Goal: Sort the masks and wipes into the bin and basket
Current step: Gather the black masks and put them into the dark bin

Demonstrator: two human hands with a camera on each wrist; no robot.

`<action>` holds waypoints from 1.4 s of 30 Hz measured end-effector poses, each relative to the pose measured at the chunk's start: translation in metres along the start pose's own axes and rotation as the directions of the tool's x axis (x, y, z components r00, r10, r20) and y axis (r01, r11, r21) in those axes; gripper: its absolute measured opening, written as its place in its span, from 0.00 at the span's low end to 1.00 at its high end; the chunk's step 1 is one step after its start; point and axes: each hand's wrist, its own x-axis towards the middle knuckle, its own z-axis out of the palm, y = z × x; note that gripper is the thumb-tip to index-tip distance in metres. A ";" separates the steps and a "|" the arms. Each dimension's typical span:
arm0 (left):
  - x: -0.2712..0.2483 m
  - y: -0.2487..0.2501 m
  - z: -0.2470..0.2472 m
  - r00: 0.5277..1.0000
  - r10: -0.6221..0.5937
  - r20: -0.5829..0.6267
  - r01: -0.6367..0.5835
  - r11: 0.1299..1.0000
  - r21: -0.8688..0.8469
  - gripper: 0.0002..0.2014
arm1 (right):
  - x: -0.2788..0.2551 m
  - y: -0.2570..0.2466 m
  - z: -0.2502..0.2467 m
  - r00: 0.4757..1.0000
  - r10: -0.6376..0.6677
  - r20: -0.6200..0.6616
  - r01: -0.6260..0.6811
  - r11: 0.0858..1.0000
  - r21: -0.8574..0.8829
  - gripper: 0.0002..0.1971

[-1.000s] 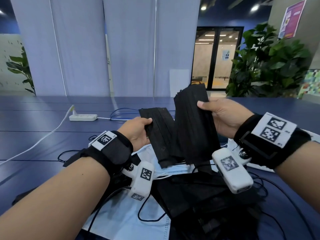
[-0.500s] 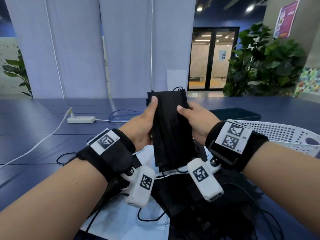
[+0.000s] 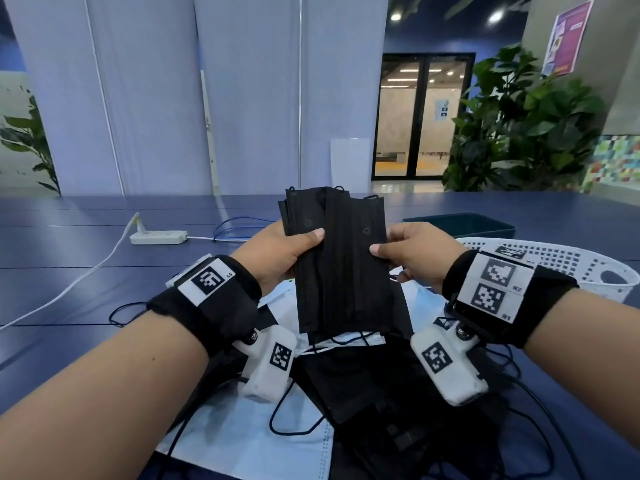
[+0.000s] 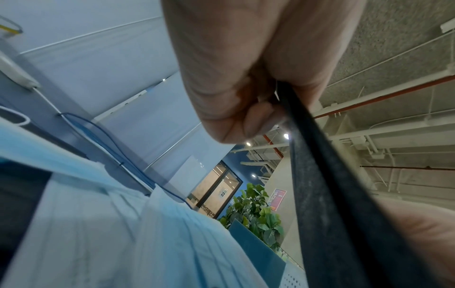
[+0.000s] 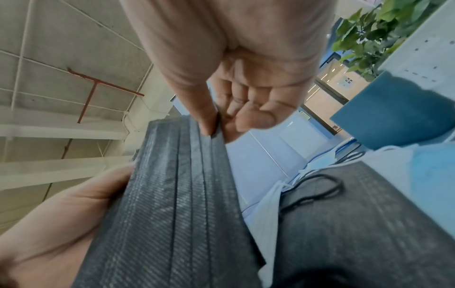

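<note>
A stack of black masks stands upright above the table, held between both hands. My left hand grips its left edge, thumb on the front; my right hand pinches the right edge. The left wrist view shows the stack's edge under my curled fingers. In the right wrist view my thumb presses the black masks. Below lie more black masks and light blue masks in a pile. A white perforated basket and a dark teal bin stand to the right.
A white power strip with white and blue cables lies at the back left of the dark blue table. Loose black ear loops trail from the pile. Potted plants stand behind the table.
The two separate bunches of black masks were brought together into one stack. Both hands now hold it from either side, a little fanned at the top.
</note>
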 end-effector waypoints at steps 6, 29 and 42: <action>-0.003 0.010 0.001 0.999 0.015 0.037 -0.013 0.999 -0.044 0.14 | -0.005 -0.020 -0.014 0.994 -0.105 0.024 0.085 0.905 0.417 0.04; -0.013 0.018 0.030 0.970 -0.097 0.221 0.014 0.937 0.349 0.15 | -0.005 -0.032 -0.018 0.976 -0.212 0.046 0.217 0.943 -0.254 0.50; -0.017 0.017 0.035 0.934 -0.155 0.322 -0.077 0.793 0.605 0.12 | -0.035 -0.057 -0.027 0.910 -0.346 0.229 0.404 0.612 -0.680 0.20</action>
